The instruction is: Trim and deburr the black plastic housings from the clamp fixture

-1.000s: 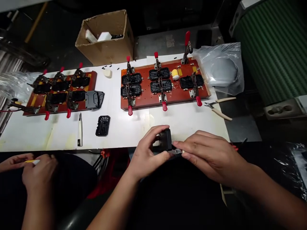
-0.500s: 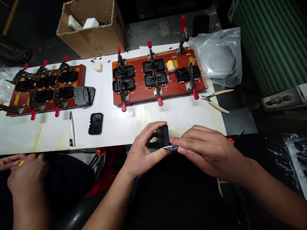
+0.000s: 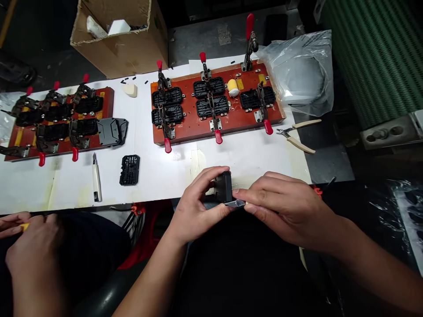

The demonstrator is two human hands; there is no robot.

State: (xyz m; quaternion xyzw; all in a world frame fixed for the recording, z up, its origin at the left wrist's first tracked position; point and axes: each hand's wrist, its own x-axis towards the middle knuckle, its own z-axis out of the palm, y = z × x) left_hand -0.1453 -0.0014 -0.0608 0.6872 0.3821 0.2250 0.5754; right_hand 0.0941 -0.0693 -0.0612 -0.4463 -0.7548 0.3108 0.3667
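My left hand (image 3: 194,207) is clamped on a small black plastic part (image 3: 223,187), held just over the near edge of the table (image 3: 172,171). My right hand (image 3: 280,207) is closed on a small metal blade (image 3: 236,203), its tip touching the part's lower edge. The red fixture board (image 3: 214,127) lies beyond.

A black part (image 3: 223,187) is held; red-brown boards (image 3: 198,127) carry red-tipped clamps (image 3: 168,145); white paper (image 3: 165,171) is laid beneath.
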